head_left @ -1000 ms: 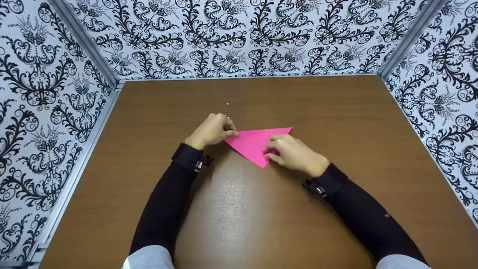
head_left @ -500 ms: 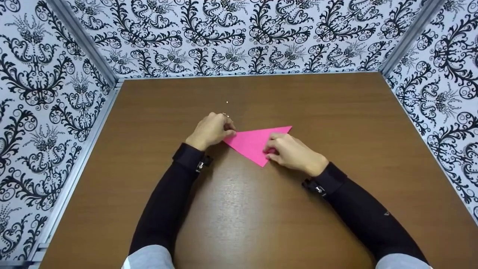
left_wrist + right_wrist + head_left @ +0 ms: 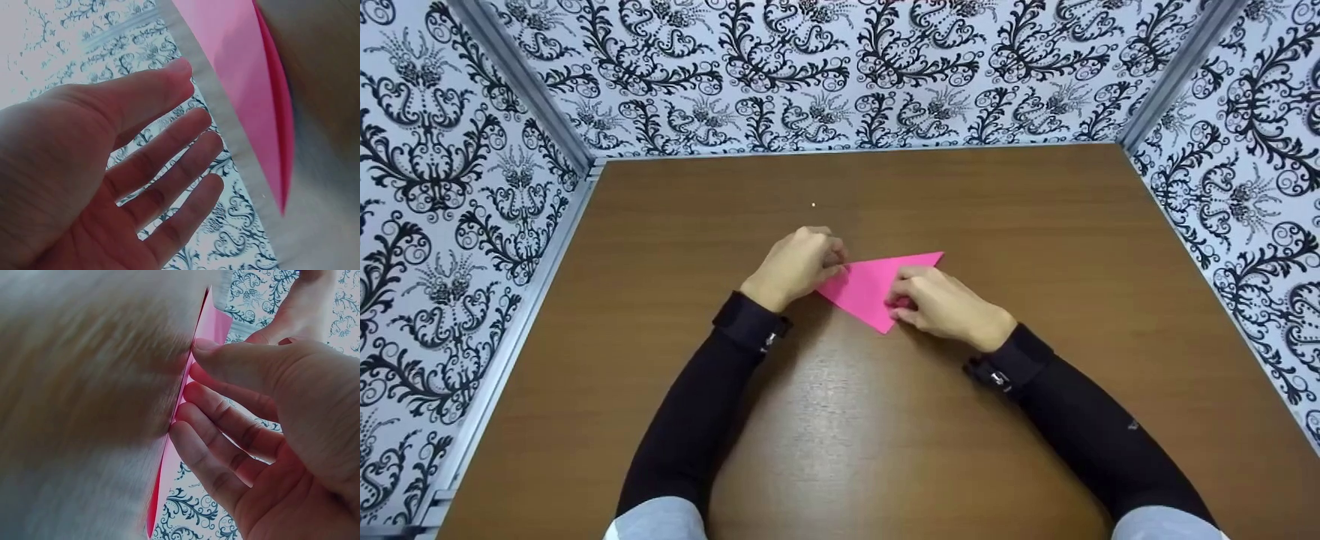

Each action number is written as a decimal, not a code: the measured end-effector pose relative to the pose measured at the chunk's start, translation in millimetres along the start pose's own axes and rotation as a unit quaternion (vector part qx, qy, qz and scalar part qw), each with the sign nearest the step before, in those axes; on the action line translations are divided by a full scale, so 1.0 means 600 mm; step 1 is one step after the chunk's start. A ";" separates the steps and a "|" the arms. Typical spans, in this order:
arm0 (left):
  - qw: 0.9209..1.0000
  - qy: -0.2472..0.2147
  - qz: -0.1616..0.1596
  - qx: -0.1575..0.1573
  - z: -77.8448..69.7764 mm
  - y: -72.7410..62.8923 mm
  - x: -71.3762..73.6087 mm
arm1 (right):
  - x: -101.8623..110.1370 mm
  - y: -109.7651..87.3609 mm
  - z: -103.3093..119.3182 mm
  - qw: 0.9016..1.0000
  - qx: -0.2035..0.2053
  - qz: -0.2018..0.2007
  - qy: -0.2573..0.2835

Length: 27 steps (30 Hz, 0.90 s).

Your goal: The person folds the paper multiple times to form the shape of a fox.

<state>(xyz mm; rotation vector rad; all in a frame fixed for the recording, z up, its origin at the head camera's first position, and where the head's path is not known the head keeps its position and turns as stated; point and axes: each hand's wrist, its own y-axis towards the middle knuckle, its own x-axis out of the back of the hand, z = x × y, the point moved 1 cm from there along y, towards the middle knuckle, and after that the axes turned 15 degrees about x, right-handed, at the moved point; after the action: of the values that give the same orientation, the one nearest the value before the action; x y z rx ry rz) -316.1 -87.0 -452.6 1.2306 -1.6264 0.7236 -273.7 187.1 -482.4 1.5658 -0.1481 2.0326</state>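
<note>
A pink sheet of paper (image 3: pixel 862 289), folded into a triangle, lies on the table. Its left corner shows two layers slightly apart in the left wrist view. My left hand (image 3: pixel 799 262) is above the left part of the paper; in the left wrist view its fingers (image 3: pixel 194 160) are loosely extended, with a gap between thumb and paper and nothing held. On the right side, my right hand (image 3: pixel 949 304) rests its fingertips (image 3: pixel 183 430) and thumb on the paper's upper face, pressing it near the right edge. The fingers are slightly bent, all on one side of the sheet.
The brown wooden table (image 3: pixel 825 450) extends around the paper on every side. A tiny white speck (image 3: pixel 813 205) lies beyond the left hand. Patterned black-and-white panels (image 3: pixel 825 75) wall the back and both sides.
My left hand has moved a little to the right over the paper, its thumb coming away from the left corner. My right hand stays in place on the paper.
</note>
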 end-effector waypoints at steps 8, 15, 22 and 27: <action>0.998 0.038 0.008 -0.045 -0.025 -0.031 -0.018 | -0.003 0.002 0.001 1.000 0.004 0.006 0.000; 0.996 0.066 0.007 -0.065 -0.029 -0.047 -0.030 | 0.000 -0.002 -0.003 1.000 0.003 -0.001 -0.012; 0.996 0.068 0.010 -0.064 -0.022 -0.050 -0.039 | 0.001 0.000 -0.001 1.000 0.006 0.001 -0.013; 0.996 0.058 0.025 -0.058 -0.017 -0.050 -0.045 | -0.002 0.001 -0.001 1.000 0.007 0.003 -0.014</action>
<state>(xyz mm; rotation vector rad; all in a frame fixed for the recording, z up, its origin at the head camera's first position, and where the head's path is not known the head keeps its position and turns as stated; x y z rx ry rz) -282.9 -77.1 -475.9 1.0492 -1.5853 0.7092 -274.2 186.6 -483.5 1.6045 -0.1503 2.0206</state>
